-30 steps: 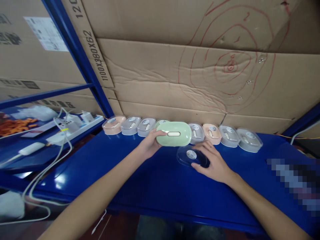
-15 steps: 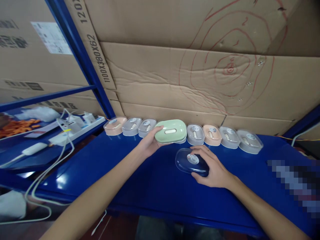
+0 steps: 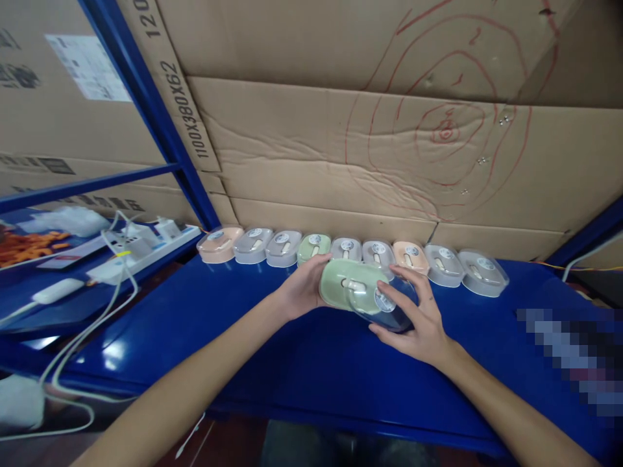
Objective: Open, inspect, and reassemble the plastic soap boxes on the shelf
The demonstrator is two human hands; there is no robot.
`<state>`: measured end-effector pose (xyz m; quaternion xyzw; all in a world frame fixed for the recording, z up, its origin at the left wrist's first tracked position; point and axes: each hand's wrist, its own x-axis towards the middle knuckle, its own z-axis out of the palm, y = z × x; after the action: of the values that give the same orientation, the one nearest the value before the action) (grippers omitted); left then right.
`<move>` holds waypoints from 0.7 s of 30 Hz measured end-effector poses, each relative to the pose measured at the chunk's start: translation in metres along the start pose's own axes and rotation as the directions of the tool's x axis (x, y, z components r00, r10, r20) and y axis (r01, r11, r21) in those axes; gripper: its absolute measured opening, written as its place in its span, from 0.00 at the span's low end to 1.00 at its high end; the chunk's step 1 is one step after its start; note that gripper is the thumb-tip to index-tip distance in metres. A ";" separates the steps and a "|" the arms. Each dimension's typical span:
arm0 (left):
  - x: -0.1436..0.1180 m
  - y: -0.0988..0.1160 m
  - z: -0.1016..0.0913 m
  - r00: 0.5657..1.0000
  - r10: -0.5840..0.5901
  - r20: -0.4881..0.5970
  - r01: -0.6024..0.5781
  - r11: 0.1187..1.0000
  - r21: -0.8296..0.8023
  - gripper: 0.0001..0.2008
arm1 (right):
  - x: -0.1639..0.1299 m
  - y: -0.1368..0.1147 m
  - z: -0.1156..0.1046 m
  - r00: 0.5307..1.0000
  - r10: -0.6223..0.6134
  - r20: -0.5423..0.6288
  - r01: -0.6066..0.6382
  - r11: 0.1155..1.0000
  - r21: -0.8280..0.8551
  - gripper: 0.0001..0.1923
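My left hand (image 3: pixel 302 286) grips a pale green oval case (image 3: pixel 343 285) by its left end, just above the blue table (image 3: pixel 302 363). My right hand (image 3: pixel 413 321) holds a clear oval lid with a round sticker (image 3: pixel 384 303), tilted and overlapping the green case's right side. Directly behind both hands, a row of several lidded cases (image 3: pixel 350 254) in peach, grey and green lines the back edge of the table against the cardboard.
Large cardboard sheets (image 3: pixel 341 149) with red scribbles form the wall behind the row. A blue rack post (image 3: pixel 160 123) rises at the left. On the left shelf lie a white power strip (image 3: pixel 146 250), white cables (image 3: pixel 82 337) and an orange-printed packet (image 3: pixel 29 245).
My left hand brought the green case down and toward me from the row. My right hand lifted the clear lid off the table and moved it onto the case's right side.
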<state>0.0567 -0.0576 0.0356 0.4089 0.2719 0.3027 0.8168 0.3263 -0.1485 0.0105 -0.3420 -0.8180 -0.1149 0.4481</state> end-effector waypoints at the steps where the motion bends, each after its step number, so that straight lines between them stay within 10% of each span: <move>1: 0.000 -0.002 0.002 1.000 -0.012 0.022 0.012 1.000 0.006 0.26 | -0.001 0.000 0.001 0.999 0.016 0.032 -0.016 1.000 0.008 0.41; 21: -0.005 -0.020 0.015 0.997 0.031 0.065 -0.040 0.989 0.145 0.22 | -0.008 0.001 0.013 0.979 -0.006 0.206 -0.001 0.999 0.035 0.43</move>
<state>0.0691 -0.0779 0.0275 0.4817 0.2604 0.2835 0.7873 0.3214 -0.1451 -0.0031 -0.3430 -0.8623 -0.0650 0.3668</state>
